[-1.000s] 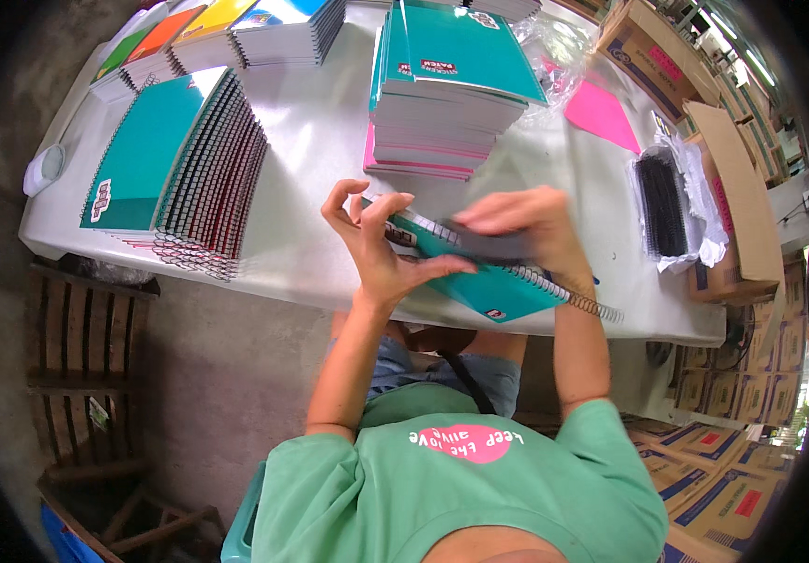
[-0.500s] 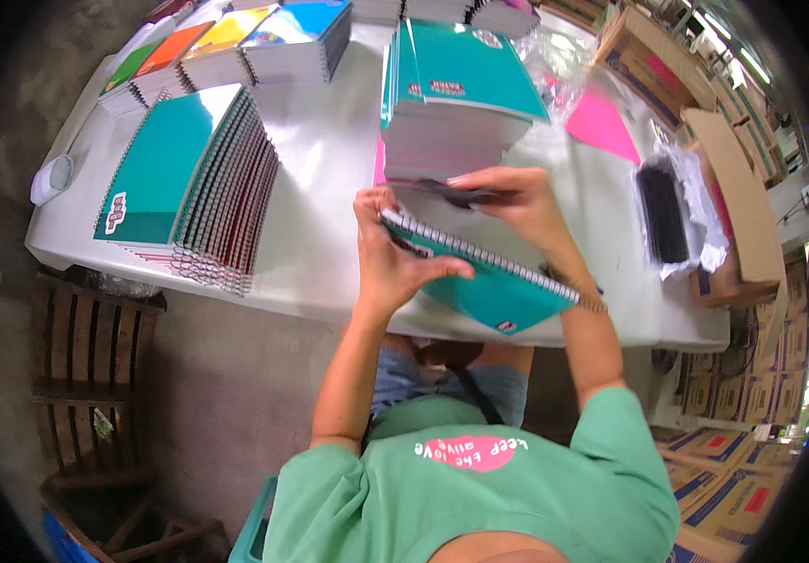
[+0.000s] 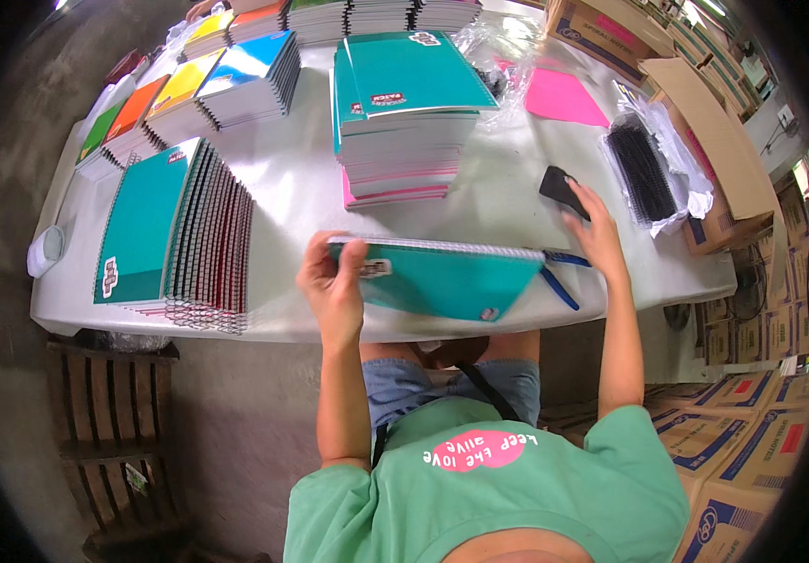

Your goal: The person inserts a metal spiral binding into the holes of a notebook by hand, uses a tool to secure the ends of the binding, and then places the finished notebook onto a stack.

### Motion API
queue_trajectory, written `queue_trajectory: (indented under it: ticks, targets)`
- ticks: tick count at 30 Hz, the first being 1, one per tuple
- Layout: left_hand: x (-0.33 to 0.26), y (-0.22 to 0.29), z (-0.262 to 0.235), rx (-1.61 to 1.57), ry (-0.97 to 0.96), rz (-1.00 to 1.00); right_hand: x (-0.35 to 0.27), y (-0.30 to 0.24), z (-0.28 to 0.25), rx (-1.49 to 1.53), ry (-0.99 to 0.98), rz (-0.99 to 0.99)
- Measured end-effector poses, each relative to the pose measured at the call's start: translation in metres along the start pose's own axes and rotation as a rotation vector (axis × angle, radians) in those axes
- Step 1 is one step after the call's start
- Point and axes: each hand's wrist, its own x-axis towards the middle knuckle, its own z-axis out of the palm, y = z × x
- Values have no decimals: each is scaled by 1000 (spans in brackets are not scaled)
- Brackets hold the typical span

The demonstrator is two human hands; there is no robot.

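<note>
Left hand holds a teal spiral notebook at the table's near edge; right hand is on a black object.

My left hand (image 3: 334, 281) has its grip closed on the left end of the teal spiral notebook (image 3: 442, 277), thumb on the cover, fingers wrapped round the edge. The notebook lies near the 6 o'clock edge of the white table (image 3: 296, 188), coil side up. My right hand (image 3: 597, 235) is out at 3 o'clock, fingers spread loosely, fingertips touching a small black object (image 3: 562, 190); I can't tell whether it grips it. A blue pen (image 3: 562, 286) sits just beside the notebook's right end. A teal notebook stack (image 3: 404, 113) at 12 o'clock, a fanned row of notebooks (image 3: 179, 235) at 9, black binding coils (image 3: 643, 169) in plastic at 2.
</note>
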Motion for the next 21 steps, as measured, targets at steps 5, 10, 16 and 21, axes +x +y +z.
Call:
queue_trajectory:
  ticks: [5,10,16,21]
  targets:
    - [-23,18,17,107,184,186,-95,-21,17,-324,-145,-10]
    - [-39,11,34,512,135,548,-113,-24,24,16,123,-52]
    - [-46,12,37,593,93,725,-120,-175,-27,127,30,-342]
    - [-48,17,41,625,95,679,-107,-193,-26,111,98,-412]
